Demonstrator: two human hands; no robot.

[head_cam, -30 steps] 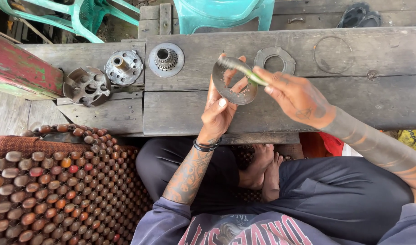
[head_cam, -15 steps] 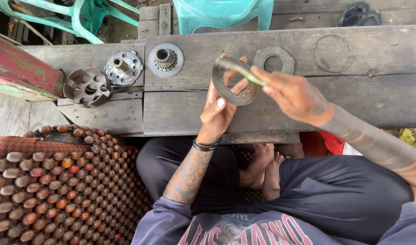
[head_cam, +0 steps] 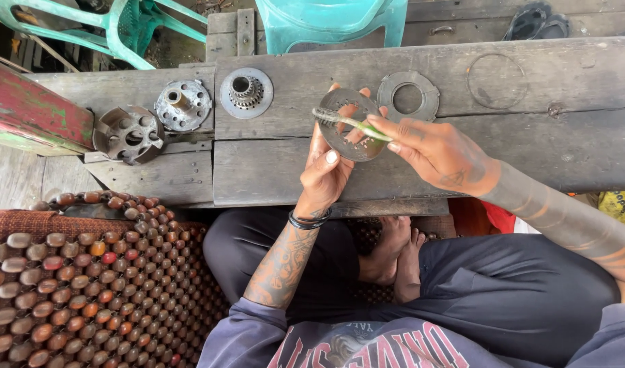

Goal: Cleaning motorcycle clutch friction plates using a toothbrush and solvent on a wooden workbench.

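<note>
The left hand (head_cam: 326, 170) grips a flat metal ring plate (head_cam: 350, 126), held up over the wooden bench (head_cam: 271, 170). The right hand (head_cam: 432, 146) pinches a toothbrush (head_cam: 346, 123), which lies almost level across the plate, bristles pointing left.

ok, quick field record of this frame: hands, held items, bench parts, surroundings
left hand: holds metal disc upright
right hand: holds green toothbrush, bristles on the disc
bench: grey wooden planks
parts on bench: ring plate, toothed hub, flanged hub, drum with holes
left of lap: beaded mat
behind bench: green plastic chairs
</note>
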